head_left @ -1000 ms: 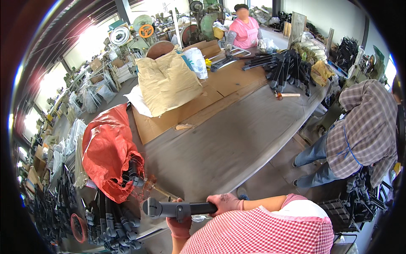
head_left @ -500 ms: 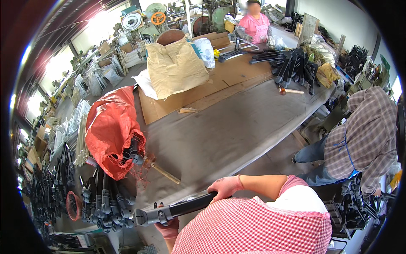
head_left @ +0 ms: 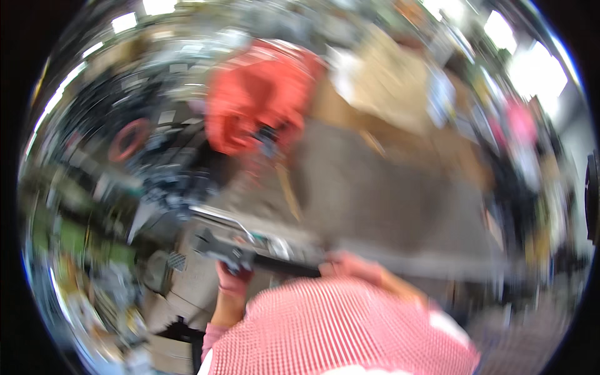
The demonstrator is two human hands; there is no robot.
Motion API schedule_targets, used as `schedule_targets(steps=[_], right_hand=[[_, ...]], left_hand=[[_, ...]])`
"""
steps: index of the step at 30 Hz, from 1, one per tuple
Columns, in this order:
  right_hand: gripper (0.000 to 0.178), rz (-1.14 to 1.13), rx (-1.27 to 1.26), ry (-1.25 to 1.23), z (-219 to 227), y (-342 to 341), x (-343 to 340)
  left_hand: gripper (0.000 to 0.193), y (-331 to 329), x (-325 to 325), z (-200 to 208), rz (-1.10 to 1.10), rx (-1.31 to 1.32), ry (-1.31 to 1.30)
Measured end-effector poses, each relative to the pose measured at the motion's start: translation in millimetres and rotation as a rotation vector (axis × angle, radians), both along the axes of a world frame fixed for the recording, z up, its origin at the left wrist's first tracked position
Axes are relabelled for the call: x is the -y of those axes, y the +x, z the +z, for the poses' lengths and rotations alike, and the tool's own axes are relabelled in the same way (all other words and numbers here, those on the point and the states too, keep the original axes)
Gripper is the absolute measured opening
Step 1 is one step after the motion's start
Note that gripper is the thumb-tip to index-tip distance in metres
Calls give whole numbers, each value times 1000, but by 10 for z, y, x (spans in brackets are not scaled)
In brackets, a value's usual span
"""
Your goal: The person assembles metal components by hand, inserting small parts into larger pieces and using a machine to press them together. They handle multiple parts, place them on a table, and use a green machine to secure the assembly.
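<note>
A black tube with a grey end fitting (head_left: 228, 251) lies level across my front, close to my red checked apron. My left hand (head_left: 234, 279), in a pink glove, is closed round it from below at the fitting. Farther right along the tube (head_left: 287, 265), my gloved right hand (head_left: 351, 264) is closed on it from above, smeared by motion. Just beyond the tube, at the table's near edge, a bent bright metal rod (head_left: 219, 215) shows.
On the grey-covered table (head_left: 387, 200) rests a red sack (head_left: 262, 87) with dark fittings at its mouth, beside a wooden-handled tool (head_left: 288, 194). A tan sack (head_left: 394, 81) lies on cardboard farther back. Dark parts (head_left: 172, 184) are piled left. Much is blurred.
My view has swung left, so the sacks and table appear farther right and more floor shows at left. Both hands still hold the tube.
</note>
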State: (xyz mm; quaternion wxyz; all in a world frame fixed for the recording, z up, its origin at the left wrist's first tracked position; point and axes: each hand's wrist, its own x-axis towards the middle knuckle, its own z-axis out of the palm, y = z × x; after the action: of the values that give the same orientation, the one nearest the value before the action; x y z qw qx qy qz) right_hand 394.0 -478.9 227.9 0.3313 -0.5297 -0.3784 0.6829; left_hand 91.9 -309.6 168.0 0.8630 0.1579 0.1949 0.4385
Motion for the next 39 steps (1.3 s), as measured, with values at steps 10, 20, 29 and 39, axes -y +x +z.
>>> schedule_targets(steps=[10, 20, 29, 39], right_hand=[[44, 348, 178, -179, -269, -1662, -575], [62, 566, -33, 86, -751, -4425, -2383], [44, 292, -342, 37, -303, -6246, -4264], [45, 270, -404, 244, -560, -6494, -6642]], left_hand=[[34, -2039, 693, -440, 417, 163, -453], [23, -4431, -879, 13, 609, 107, -281], [21, -5305, -2576, 241, 650, -432, -196], [29, -5067, -4883, 291, 681, -686, 19]])
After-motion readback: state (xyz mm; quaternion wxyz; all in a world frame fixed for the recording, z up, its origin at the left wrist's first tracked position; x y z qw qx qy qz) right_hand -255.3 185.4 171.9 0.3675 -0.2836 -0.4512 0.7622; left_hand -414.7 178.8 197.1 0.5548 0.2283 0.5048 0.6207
